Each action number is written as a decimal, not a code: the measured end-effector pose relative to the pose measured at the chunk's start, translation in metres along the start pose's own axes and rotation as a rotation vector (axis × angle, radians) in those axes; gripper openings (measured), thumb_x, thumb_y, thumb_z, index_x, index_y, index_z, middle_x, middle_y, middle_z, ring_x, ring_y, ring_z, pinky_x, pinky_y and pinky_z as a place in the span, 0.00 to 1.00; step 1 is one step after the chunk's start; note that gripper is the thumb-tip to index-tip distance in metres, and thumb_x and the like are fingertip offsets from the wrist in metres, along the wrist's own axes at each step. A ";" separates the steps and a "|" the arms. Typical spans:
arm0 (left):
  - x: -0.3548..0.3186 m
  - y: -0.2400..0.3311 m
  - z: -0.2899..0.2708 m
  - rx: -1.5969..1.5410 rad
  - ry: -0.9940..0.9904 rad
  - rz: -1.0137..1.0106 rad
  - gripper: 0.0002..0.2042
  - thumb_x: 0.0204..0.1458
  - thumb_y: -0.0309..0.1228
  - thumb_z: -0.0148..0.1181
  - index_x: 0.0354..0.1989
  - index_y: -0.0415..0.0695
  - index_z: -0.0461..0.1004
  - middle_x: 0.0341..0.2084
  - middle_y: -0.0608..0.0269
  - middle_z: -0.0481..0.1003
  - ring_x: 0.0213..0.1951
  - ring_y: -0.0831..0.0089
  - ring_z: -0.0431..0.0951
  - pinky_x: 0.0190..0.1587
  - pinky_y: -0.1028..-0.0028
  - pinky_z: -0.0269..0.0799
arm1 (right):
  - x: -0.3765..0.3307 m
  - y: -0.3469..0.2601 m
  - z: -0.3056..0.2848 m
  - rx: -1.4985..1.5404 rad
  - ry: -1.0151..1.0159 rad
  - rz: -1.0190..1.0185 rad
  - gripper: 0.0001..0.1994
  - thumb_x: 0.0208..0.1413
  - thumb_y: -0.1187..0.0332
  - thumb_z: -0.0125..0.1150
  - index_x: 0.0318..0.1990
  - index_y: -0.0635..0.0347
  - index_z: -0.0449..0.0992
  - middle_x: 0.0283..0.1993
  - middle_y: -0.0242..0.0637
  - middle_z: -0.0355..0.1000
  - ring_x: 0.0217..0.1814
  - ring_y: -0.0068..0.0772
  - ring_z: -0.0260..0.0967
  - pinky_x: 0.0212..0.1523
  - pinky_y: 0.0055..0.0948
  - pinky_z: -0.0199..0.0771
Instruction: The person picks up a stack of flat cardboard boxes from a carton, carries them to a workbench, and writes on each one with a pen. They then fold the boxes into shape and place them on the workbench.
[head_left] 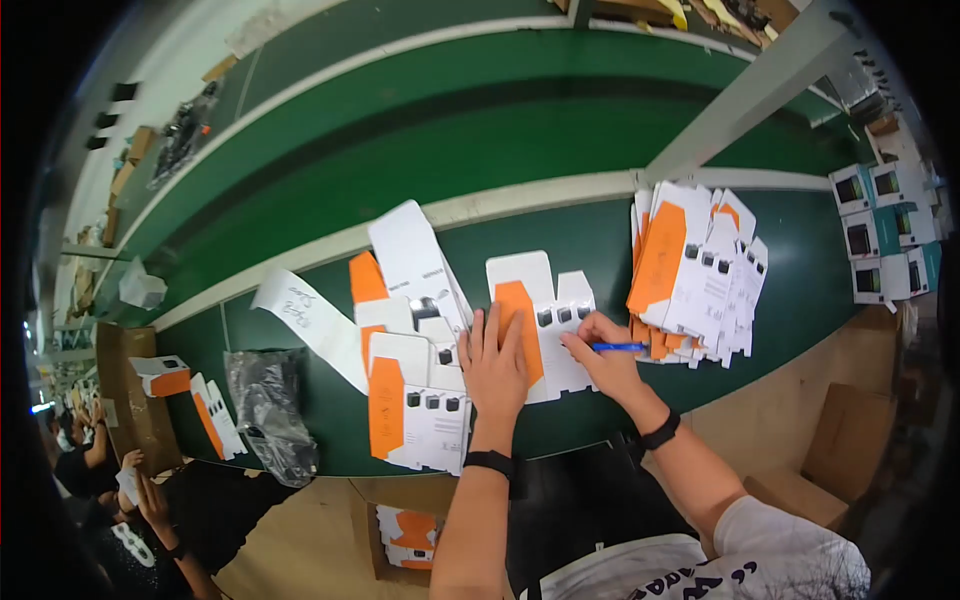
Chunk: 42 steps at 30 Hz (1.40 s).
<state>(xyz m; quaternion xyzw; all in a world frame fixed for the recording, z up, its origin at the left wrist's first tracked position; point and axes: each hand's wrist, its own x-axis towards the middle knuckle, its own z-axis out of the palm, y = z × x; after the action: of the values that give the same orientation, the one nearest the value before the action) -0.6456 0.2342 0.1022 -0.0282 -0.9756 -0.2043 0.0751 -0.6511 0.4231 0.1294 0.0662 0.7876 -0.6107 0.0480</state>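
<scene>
A flattened white and orange carton (562,345) lies in front of me on the green bench. My left hand (493,375) rests on its left part, fingers stretched out and open over the orange panel. In my right hand (606,362) is a blue pen (622,347), gripped between thumb and fingers. That hand touches the carton's right edge, beside the row of small dark pictures; the pen's writing tip is hidden by my fingers. Close to my left hand is a loose pile of flat cartons (425,425), and to the right of the pen stands a tall stack of them (700,280).
A paper strip with handwriting (318,325) and a dark plastic bag (270,405) lie left. Small boxes (885,235) are stacked far right. Below the bench, an open cardboard box (405,540) holds more cartons. Another person's hands (148,495) show at lower left.
</scene>
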 end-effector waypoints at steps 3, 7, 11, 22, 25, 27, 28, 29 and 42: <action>-0.001 0.001 0.002 -0.021 -0.073 0.004 0.20 0.62 0.36 0.56 0.63 0.55 0.74 0.68 0.65 0.67 0.70 0.57 0.63 0.71 0.51 0.52 | 0.004 0.007 0.000 -0.115 -0.005 -0.076 0.18 0.55 0.70 0.73 0.22 0.62 0.68 0.17 0.32 0.66 0.20 0.18 0.57 0.22 0.24 0.60; -0.003 -0.001 -0.001 0.003 -0.082 -0.040 0.18 0.62 0.34 0.54 0.60 0.55 0.77 0.67 0.64 0.68 0.69 0.58 0.63 0.73 0.52 0.48 | -0.004 0.021 -0.003 -0.203 -0.042 -0.131 0.17 0.52 0.73 0.73 0.19 0.61 0.68 0.16 0.32 0.69 0.17 0.18 0.63 0.20 0.22 0.60; 0.001 0.003 0.002 0.023 -0.070 0.009 0.16 0.62 0.32 0.54 0.57 0.49 0.76 0.66 0.61 0.69 0.69 0.56 0.63 0.72 0.51 0.48 | -0.005 0.029 -0.008 -0.208 -0.088 -0.238 0.16 0.50 0.75 0.73 0.19 0.59 0.69 0.16 0.34 0.70 0.16 0.24 0.66 0.20 0.23 0.62; -0.003 -0.004 0.007 0.056 -0.067 -0.005 0.19 0.63 0.35 0.53 0.62 0.55 0.76 0.68 0.65 0.67 0.70 0.59 0.63 0.73 0.54 0.46 | -0.002 0.029 0.002 -0.255 -0.099 -0.364 0.16 0.49 0.75 0.73 0.18 0.60 0.69 0.16 0.35 0.65 0.16 0.32 0.63 0.20 0.27 0.62; -0.003 -0.004 0.007 0.057 -0.054 -0.001 0.19 0.63 0.35 0.53 0.61 0.55 0.76 0.68 0.65 0.67 0.69 0.59 0.63 0.73 0.54 0.46 | -0.007 0.026 0.000 -0.232 -0.073 -0.332 0.13 0.51 0.73 0.74 0.22 0.61 0.72 0.21 0.37 0.70 0.19 0.33 0.66 0.23 0.27 0.65; -0.001 -0.004 0.006 0.069 -0.053 0.005 0.18 0.62 0.34 0.53 0.61 0.55 0.77 0.68 0.64 0.67 0.69 0.59 0.64 0.73 0.54 0.47 | -0.009 0.024 0.001 -0.186 -0.043 -0.294 0.11 0.53 0.71 0.73 0.26 0.62 0.74 0.25 0.39 0.74 0.22 0.35 0.68 0.25 0.27 0.67; 0.000 -0.003 0.006 0.073 -0.052 0.007 0.18 0.62 0.34 0.53 0.61 0.55 0.77 0.68 0.64 0.67 0.69 0.59 0.64 0.73 0.54 0.47 | -0.010 0.027 0.000 -0.155 0.091 -0.311 0.10 0.54 0.71 0.73 0.30 0.63 0.75 0.32 0.42 0.77 0.25 0.37 0.69 0.28 0.27 0.68; -0.001 -0.004 0.005 0.060 -0.046 -0.003 0.19 0.62 0.34 0.53 0.61 0.52 0.76 0.67 0.62 0.67 0.69 0.59 0.64 0.73 0.54 0.47 | -0.012 0.029 0.000 -0.120 0.224 -0.329 0.09 0.56 0.70 0.72 0.34 0.64 0.76 0.38 0.45 0.80 0.28 0.39 0.71 0.30 0.27 0.70; -0.002 -0.003 0.000 -0.117 -0.043 -0.014 0.25 0.59 0.36 0.50 0.64 0.37 0.66 0.66 0.48 0.66 0.69 0.53 0.62 0.73 0.52 0.45 | -0.011 -0.032 0.031 -0.018 0.118 0.283 0.21 0.50 0.75 0.73 0.40 0.64 0.62 0.45 0.46 0.71 0.40 0.40 0.66 0.43 0.36 0.69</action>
<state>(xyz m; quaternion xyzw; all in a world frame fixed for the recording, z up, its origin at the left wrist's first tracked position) -0.6443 0.2316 0.1009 -0.0303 -0.9636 -0.2607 0.0508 -0.6457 0.3848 0.1543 0.2118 0.7774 -0.5857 0.0878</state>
